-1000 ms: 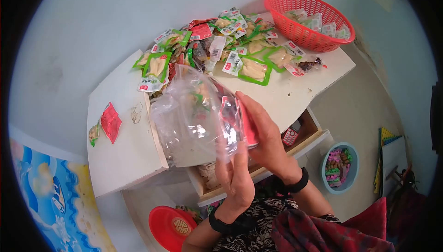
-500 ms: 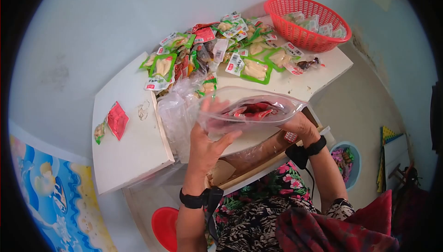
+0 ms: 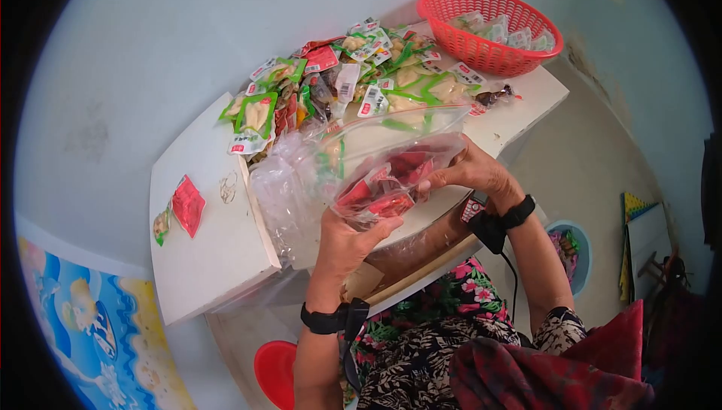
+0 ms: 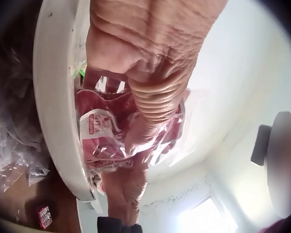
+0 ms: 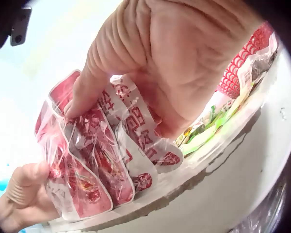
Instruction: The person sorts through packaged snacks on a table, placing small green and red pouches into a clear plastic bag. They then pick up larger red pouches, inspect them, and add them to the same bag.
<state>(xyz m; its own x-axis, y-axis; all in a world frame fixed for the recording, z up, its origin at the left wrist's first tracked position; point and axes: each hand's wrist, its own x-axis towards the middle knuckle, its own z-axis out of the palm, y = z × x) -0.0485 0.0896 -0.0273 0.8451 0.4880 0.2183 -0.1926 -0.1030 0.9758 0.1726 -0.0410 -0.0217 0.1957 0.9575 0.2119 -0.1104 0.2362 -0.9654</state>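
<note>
A clear plastic bag with several red packets in it is held between both hands over the table's front edge. My left hand grips its lower left side, thumb on the front. On the right side my right hand pinches it with the thumb over the packets. In the left wrist view the left thumb of the hand presses on a red and white packet. The right wrist view has packets standing side by side under the right hand; the fingers behind them are hidden.
Loose food packets are heaped along the back of the white table. A red basket stands at the back right. Crumpled clear bags lie left of the hands, above an open drawer. Basins stand on the floor.
The bag was tilted left, then turned with its mouth towards me; now its packets show through the front. Both hands have shifted their hold, and the left fingers have closed round the bag's side.
</note>
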